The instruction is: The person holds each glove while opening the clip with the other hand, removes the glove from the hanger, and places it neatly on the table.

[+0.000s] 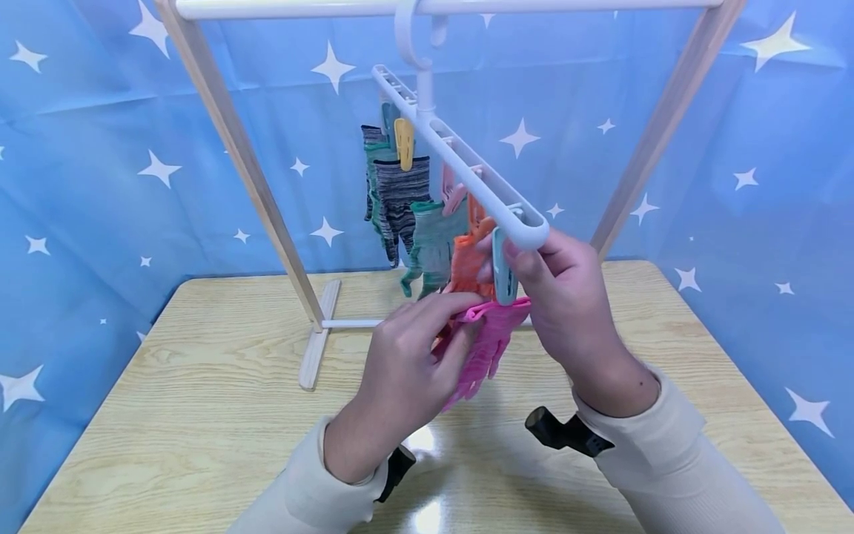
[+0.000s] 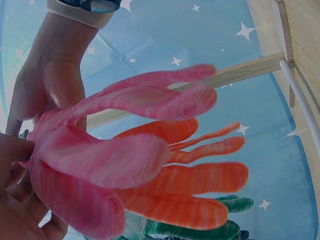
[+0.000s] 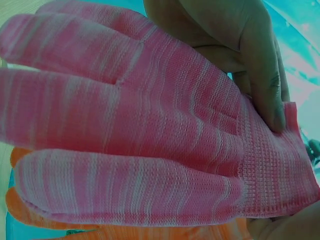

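- The left hand [image 1: 415, 352] pinches the cuff of the pink glove [image 1: 490, 337], which hangs under the near end of the white hanger [image 1: 467, 171], close to the orange glove [image 1: 467, 259].
- The right hand [image 1: 572, 300] is clamped on the light-blue peg [image 1: 505, 271], its tip at the cuff; whether it bites, I cannot tell.
- A shallow bite could drop the glove onto the bench [image 1: 200, 371] upon release.
- Tugging the hanger's end could tip it, as its hook [image 1: 403, 33] sits mid-length.
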Action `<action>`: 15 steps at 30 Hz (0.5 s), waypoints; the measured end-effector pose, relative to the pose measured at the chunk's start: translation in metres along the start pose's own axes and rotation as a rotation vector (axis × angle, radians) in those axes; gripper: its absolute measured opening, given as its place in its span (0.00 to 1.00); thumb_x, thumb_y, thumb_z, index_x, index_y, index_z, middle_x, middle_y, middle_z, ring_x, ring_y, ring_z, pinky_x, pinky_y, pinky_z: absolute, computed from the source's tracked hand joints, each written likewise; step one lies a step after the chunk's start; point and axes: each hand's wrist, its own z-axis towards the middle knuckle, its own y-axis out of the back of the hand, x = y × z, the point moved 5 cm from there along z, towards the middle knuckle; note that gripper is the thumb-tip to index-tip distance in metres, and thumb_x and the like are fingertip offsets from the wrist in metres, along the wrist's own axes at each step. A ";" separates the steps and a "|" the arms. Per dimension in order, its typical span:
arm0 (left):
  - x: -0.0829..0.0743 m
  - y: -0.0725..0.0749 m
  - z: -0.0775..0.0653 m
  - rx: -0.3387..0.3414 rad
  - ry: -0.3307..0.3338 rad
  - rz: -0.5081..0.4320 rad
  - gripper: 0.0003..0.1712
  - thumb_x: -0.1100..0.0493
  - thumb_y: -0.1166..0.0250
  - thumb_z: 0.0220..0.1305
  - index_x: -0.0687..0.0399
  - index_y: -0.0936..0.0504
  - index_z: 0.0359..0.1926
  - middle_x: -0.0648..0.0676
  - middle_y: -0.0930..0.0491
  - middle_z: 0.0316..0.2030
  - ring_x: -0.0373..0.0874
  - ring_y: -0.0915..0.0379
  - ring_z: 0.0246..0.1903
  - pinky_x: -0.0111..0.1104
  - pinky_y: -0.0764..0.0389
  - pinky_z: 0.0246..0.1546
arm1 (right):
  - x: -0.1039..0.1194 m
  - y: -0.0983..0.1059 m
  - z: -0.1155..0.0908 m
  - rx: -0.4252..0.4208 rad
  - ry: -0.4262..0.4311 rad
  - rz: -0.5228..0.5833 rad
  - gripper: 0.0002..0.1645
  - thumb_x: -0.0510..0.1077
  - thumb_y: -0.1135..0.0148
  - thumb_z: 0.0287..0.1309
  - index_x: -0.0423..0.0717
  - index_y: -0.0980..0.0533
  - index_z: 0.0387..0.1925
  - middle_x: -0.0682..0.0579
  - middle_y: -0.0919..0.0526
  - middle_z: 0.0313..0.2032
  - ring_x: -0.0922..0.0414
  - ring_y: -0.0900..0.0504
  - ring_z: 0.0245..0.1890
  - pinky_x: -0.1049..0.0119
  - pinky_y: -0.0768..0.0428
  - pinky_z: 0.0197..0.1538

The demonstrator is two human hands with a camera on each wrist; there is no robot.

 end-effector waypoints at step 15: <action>-0.001 0.002 -0.002 -0.025 -0.035 -0.027 0.09 0.63 0.37 0.66 0.57 0.15 0.46 0.49 0.16 0.34 0.35 0.30 0.25 0.23 0.27 0.27 | -0.004 0.002 -0.008 0.014 -0.041 -0.004 0.29 0.60 0.38 0.65 0.38 0.20 0.48 0.46 0.17 0.30 0.55 0.18 0.32 0.68 0.19 0.33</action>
